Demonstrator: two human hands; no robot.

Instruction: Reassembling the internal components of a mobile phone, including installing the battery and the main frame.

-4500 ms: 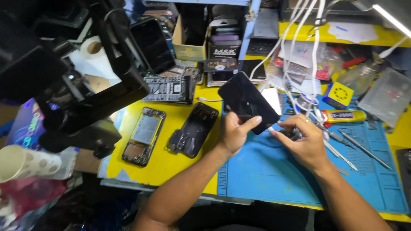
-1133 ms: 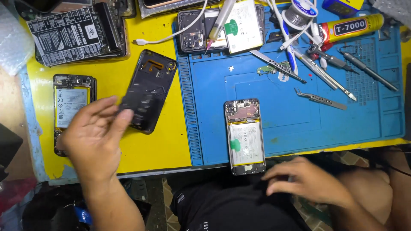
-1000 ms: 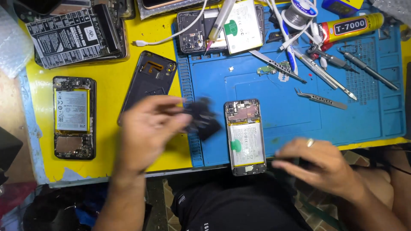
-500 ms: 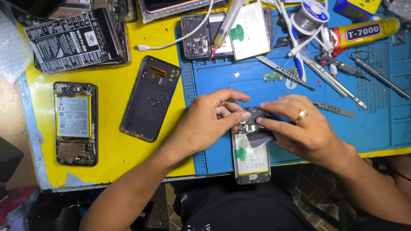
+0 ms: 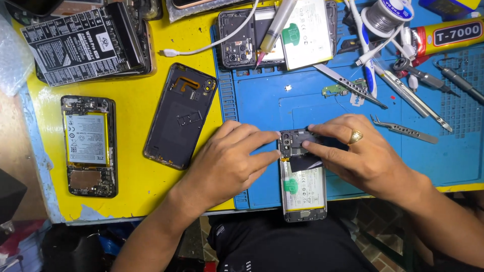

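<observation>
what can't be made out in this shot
Head view only:
- Top end of the open phone: covered by the left hand and right hand.
- Glue tube: cut off by the right edge.
- Small green board: too small for detail.

This is a phone repair workshop: a blue repair mat [image 5: 353, 100] covers the right part of a yellow surface [image 5: 131, 126], and everything gathers around it. Tweezers [image 5: 403, 130], a screwdriver [image 5: 456, 80], a solder spool [image 5: 385, 15] and a glue tube [image 5: 446, 35] crowd the mat's far right; left of it lie an opened phone [image 5: 88, 146] and a loose back cover [image 5: 181, 115].
</observation>
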